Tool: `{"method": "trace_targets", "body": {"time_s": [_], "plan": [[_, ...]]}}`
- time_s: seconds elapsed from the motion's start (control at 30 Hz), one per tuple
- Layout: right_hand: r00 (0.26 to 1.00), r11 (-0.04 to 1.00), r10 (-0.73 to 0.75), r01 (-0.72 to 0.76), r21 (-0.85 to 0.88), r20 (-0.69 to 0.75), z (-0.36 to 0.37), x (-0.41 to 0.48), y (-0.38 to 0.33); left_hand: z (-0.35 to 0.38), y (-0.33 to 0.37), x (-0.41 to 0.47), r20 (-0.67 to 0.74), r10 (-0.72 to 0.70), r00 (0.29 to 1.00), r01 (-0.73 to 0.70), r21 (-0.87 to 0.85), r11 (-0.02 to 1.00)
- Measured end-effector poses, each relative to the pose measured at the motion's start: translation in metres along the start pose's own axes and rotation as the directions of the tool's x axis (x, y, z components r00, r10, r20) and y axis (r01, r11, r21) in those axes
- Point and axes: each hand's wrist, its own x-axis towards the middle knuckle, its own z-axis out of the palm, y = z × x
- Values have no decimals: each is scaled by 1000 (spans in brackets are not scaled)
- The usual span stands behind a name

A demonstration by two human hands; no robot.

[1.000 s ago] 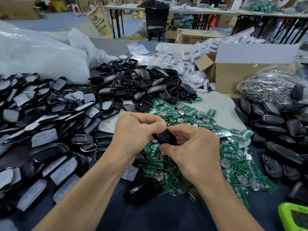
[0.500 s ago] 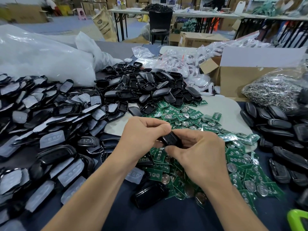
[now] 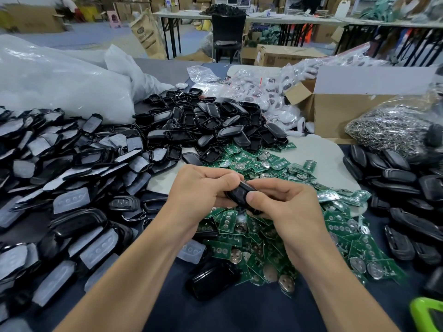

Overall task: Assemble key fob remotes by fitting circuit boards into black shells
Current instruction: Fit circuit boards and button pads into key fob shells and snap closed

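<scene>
Two hands (image 3: 244,200) pinch one black shell (image 3: 241,195), its long axis running upper-left to lower-right.

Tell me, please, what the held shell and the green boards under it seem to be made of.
Black shell: apparently moulded plastic, glossy, with light glints on it. Green circuit boards: probably fibreglass laminate, green coating, carrying shiny silvery metal discs.

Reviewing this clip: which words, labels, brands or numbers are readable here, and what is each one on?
Nothing can be read for certain.
Brown paper sack: round printed mark, too blurred to read.
Cardboard box: dark print on its side, too blurred to read.
Green circuit boards: any markings are too small to read.
Black shell held by the left hand and right hand: no text shows.
</scene>
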Motion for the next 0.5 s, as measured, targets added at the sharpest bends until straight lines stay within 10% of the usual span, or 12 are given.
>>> {"method": "trace_targets", "body": {"time_s": [0.5], "plan": [[994,998,59,-59,3,-87,-2,0,-2,-1,-5,3,51,73,996,-82,214,973]]}}
